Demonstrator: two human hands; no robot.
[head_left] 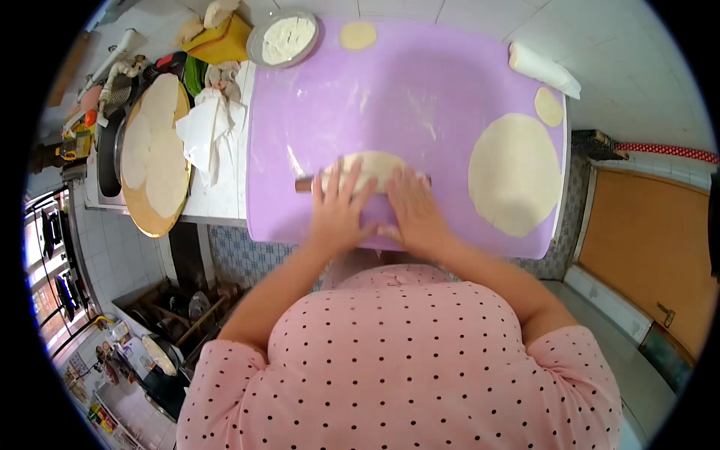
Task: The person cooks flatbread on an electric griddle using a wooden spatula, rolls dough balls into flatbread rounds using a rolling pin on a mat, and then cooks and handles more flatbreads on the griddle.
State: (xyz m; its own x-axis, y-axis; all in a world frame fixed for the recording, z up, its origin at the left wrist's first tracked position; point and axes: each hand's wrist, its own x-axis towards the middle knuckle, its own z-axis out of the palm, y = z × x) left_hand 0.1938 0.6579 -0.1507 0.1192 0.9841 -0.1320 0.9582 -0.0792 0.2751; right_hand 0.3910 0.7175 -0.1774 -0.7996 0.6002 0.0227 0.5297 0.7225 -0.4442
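Both hands lie on a rolling pin [303,184] near the front edge of the purple mat [360,97]. Pale dough [379,161] shows around the pin's middle and just behind the fingers; whether it is wrapped around the pin is hard to tell. My left hand [339,206] rests flat with fingers spread. Beside it, my right hand [412,210] has its fingers stretched out over the pin, thumb toward the left thumb. A large flat dough sheet [515,174] lies on the right of the mat, with a small dough round [548,106] above it.
Behind on the left stands a bowl of flour [289,39], with another small dough round [358,35] beside it. A white roll [544,69] lies at the back right corner. Left of the mat are a white cloth [206,131] and a round board with dough sheets [180,199].
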